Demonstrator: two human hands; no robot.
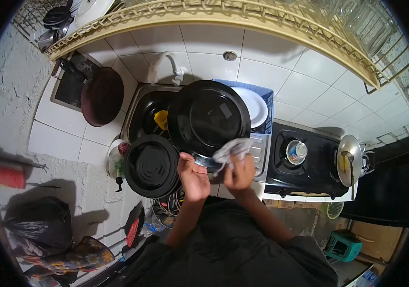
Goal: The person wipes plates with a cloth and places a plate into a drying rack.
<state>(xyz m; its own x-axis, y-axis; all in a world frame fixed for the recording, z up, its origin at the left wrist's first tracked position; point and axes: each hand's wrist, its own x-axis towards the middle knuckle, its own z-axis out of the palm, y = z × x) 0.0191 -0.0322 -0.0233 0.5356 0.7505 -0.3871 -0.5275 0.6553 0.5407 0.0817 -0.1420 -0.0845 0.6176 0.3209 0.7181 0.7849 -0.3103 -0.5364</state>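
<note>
A large round black plate is tilted up over the sink. My left hand grips its lower rim, thumb upward. With my right hand I hold a crumpled whitish cloth against the plate's lower right edge. Left of the plate, a stack of black plates sits at the sink's front corner. A yellow cup lies in the sink. Behind the black plate, a white plate stands in a blue basket.
A black stove at the right bears a small tin and a wok with a ladle. A brown pan is at the left. Overhead runs a yellow dish rack; a faucet is on the wall.
</note>
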